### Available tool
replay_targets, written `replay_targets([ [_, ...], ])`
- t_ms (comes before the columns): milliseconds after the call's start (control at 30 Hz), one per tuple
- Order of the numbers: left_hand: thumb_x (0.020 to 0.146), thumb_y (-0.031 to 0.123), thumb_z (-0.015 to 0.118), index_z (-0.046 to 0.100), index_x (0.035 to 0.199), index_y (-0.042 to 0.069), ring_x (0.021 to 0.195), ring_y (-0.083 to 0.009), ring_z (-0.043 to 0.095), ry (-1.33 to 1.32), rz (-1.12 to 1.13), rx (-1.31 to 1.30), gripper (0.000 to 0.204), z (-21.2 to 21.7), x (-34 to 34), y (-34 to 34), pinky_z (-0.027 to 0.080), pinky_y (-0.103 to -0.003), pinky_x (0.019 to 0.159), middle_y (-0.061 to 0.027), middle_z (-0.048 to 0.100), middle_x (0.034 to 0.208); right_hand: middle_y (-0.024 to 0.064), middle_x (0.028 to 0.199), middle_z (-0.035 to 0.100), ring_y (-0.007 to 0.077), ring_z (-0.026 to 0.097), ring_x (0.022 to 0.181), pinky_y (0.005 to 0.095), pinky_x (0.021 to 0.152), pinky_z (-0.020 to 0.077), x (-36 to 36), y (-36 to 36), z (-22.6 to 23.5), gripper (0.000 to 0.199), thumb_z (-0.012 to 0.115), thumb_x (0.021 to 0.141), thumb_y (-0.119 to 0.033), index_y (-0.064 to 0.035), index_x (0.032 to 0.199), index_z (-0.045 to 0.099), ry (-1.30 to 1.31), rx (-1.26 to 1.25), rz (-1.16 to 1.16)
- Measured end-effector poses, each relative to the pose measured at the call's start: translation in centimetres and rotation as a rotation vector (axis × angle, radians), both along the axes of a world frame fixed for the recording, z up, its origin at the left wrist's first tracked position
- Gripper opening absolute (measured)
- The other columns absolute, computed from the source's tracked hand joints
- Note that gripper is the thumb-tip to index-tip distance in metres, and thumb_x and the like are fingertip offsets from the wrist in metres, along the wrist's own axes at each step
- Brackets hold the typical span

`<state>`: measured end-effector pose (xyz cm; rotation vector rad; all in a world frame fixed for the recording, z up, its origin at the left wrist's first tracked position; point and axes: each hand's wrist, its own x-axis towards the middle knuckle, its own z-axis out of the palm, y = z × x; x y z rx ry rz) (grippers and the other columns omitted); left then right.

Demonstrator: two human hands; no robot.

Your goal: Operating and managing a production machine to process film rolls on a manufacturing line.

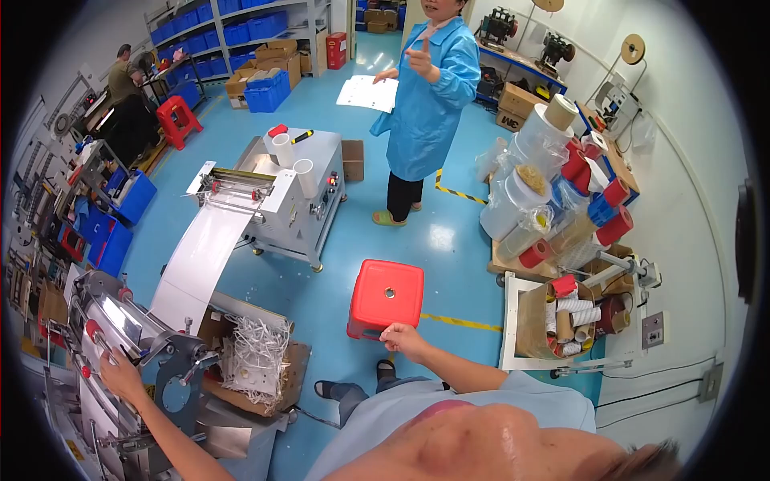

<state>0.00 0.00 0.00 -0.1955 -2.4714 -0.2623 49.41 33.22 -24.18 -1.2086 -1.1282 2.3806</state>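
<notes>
We had our L hand (122,377) on the roller machine (180,365), well left of the red stool (387,289), but couldn't tell if it gripped anything. Our R hand (407,342), fingers curled, was at the stool's near edge, hold unclear; a carton (297,370) w/ white strips (255,353) sat nearby, left of the stool.
</notes>
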Motion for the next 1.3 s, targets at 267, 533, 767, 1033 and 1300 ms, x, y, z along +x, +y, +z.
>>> replay_targets([
  [267, 0.088, 0.034, 0.051, 0.061, 0.108, 0.007, 0.101, -0.0350, 0.053, 0.023, 0.019, 0.014, 0.035, 1.0, 0.2, 0.2, 0.040, -0.044, 0.086, -0.0147, 0.061, 0.107, 0.0009, 0.082, 0.057, 0.0087, 0.053, 0.069, 0.0237, 0.064, 0.0458, -1.3, -0.5, 1.4, 0.011, 0.057, 0.090, -0.020, -0.0102, 0.085, 0.055, -0.003, 0.026, -0.010],
  [533, 0.092, 0.027, 0.050, 0.056, 0.110, -0.002, 0.099, -0.0352, 0.055, 0.397, -0.186, 0.277, 0.035, 1.0, 3.9, 1.1, 0.041, -0.039, 0.089, -0.0204, 0.058, 0.109, 0.0035, 0.088, 0.055, 0.0115, 0.052, 0.080, 0.0271, 0.074, 0.0446, -2.3, 2.0, 9.5, 0.062, 0.052, 0.090, -0.014, -0.0058, 0.142, 0.021, 0.100, 0.724, 0.241],
  [767, 0.093, 0.018, 0.049, 0.058, 0.105, 0.003, 0.088, -0.0112, 0.055, -0.821, -1.035, 0.825, 0.021, 1.3, 23.5, 17.9, 0.044, -0.025, 0.078, -0.0048, 0.062, 0.095, 0.0153, 0.100, 0.056, 0.0306, 0.056, 0.085, 0.0396, 0.074, 0.0453, -6.8, 2.9, 25.0, 0.071, 0.068, 0.071, -0.009, -0.0143, 0.135, 0.037, 0.139, 1.930, 0.413],
  [1033, 0.093, 0.024, 0.050, 0.055, 0.109, 0.000, 0.083, -0.0130, 0.054, -1.173, -1.555, 0.924, 0.030, 3.3, 27.6, 21.6, 0.044, -0.026, 0.074, -0.0079, 0.057, 0.097, 0.0132, 0.104, 0.057, 0.0260, 0.058, 0.081, 0.0391, 0.076, 0.0451, -6.3, 3.5, 27.4, 0.056, 0.064, 0.069, -0.009, -0.0292, 0.120, 0.052, 0.076, 2.297, 0.456],
  [1300, 0.088, 0.014, 0.058, 0.059, 0.102, 0.000, 0.075, -0.0125, 0.054, -0.934, -1.632, 0.704, 0.020, 4.3, 28.1, 23.1, 0.044, -0.025, 0.069, -0.0066, 0.058, 0.085, 0.0140, 0.108, 0.056, 0.0255, 0.058, 0.083, 0.0396, 0.079, 0.0448, -6.1, 4.2, 27.6, 0.051, 0.062, 0.070, -0.012, -0.0277, 0.118, 0.054, -0.002, 2.320, 0.443],
])
